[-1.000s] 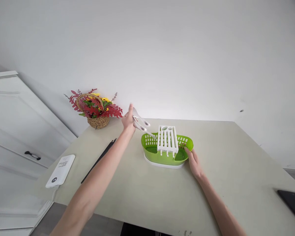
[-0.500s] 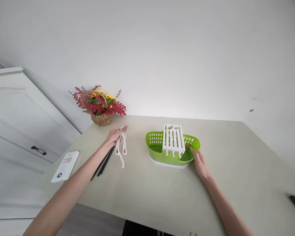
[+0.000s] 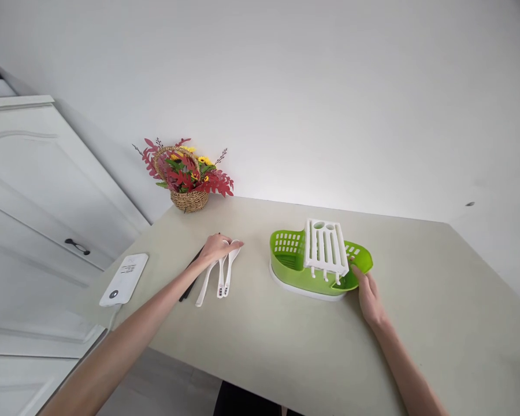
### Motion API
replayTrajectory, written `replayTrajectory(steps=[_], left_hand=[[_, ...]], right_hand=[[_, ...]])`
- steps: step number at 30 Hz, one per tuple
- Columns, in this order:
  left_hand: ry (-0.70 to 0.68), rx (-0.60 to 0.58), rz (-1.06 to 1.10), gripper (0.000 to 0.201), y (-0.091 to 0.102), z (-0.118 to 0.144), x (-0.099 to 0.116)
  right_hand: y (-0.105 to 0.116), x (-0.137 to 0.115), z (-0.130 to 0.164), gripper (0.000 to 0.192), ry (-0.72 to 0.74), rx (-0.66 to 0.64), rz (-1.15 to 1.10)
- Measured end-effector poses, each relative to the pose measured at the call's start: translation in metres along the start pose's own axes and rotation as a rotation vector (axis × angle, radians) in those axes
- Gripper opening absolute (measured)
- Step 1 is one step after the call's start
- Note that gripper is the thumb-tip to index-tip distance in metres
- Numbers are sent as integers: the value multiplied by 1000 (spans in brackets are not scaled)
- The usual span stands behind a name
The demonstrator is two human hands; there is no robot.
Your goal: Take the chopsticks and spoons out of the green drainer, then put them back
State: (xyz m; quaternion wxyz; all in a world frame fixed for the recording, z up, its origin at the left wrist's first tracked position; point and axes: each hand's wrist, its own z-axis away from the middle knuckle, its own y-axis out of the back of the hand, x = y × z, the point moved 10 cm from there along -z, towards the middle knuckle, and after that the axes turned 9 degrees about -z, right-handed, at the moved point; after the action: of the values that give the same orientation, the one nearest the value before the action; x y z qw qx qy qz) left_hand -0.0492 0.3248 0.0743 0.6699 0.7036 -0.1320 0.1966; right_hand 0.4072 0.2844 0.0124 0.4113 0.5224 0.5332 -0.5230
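White spoons (image 3: 220, 273) lay flat on the table (image 3: 286, 346), long axes near-to-far, bowls far, handles toward the near edge. Left hand (image 3: 216, 248) rested on the bowls, fingers together, loose. Right hand (image 3: 368, 294) touched the green rack (image 3: 286, 266), fingers slightly apart. Open tabletop lay between them. Flower basket (image 3: 189, 199) stood at the far edge.

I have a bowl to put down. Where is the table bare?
Bare: the table in front of the spoons and rack, and the right end past the right hand. Crowded: left side, around the left hand.
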Motion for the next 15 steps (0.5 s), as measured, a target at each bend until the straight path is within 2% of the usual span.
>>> replayTrajectory(steps=[3, 9, 15], left_hand=[[-41, 4, 4, 59, -6, 4, 2], [-71, 52, -47, 66, -6, 13, 9], [-78, 79, -144, 60, -6, 18, 13]], right_hand=[[1, -2, 1, 54, -4, 11, 17], [2, -1, 1, 58, -11, 19, 44], [6, 1, 2, 62, -33, 48, 76]])
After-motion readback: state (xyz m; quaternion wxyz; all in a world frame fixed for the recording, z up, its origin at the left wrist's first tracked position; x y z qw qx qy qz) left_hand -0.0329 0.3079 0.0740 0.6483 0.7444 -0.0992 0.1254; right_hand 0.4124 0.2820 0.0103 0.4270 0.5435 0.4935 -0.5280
